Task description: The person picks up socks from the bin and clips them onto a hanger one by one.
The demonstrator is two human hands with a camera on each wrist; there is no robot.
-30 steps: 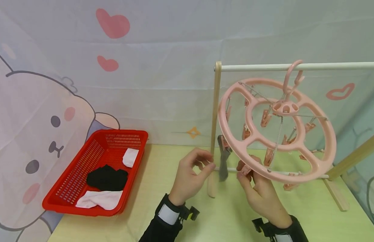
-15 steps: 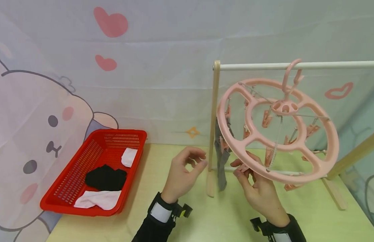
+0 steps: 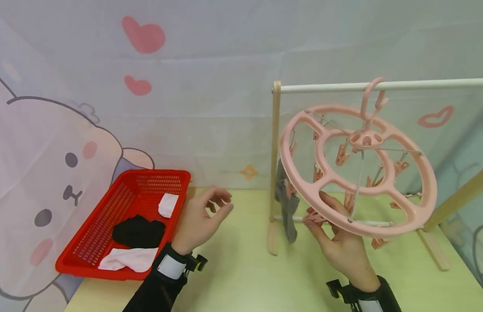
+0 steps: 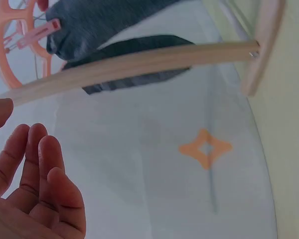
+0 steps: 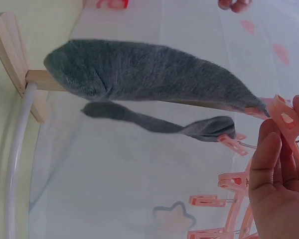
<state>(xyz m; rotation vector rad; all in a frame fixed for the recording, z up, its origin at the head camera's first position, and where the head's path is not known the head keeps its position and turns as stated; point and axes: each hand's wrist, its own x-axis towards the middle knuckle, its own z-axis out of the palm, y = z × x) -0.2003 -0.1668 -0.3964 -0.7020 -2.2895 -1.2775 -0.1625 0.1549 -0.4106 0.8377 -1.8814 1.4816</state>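
Note:
My right hand [image 3: 341,251] pinches a pink clothespin [image 3: 315,217] under the near left rim of a round pink drying hanger [image 3: 304,180]. In the right wrist view that clothespin [image 5: 287,119] is between thumb and fingers, by the end of a large grey sock [image 5: 154,72]. A second grey sock [image 5: 159,123] hangs from another clothespin [image 5: 232,144] behind it. The head view shows grey socks [image 3: 289,210] hanging at the hanger's left side. Beside the red basket [image 3: 175,221], my left hand [image 3: 200,221] holds nothing, its fingers loosely bent and thumb apart.
Inside the basket lie a black cloth item [image 3: 138,232] and white cloth items [image 3: 128,258]. The hanger hooks over a white rail [image 3: 323,88] on a wooden stand [image 3: 274,151]. Several pink clothespins hang below its rings. A printed curtain [image 3: 210,86] backs the table [image 3: 233,277].
My left hand has moved left, away from the hanger to the basket's right edge. The right hand stays at the clothespin under the rim. The hanging grey socks have swung slightly.

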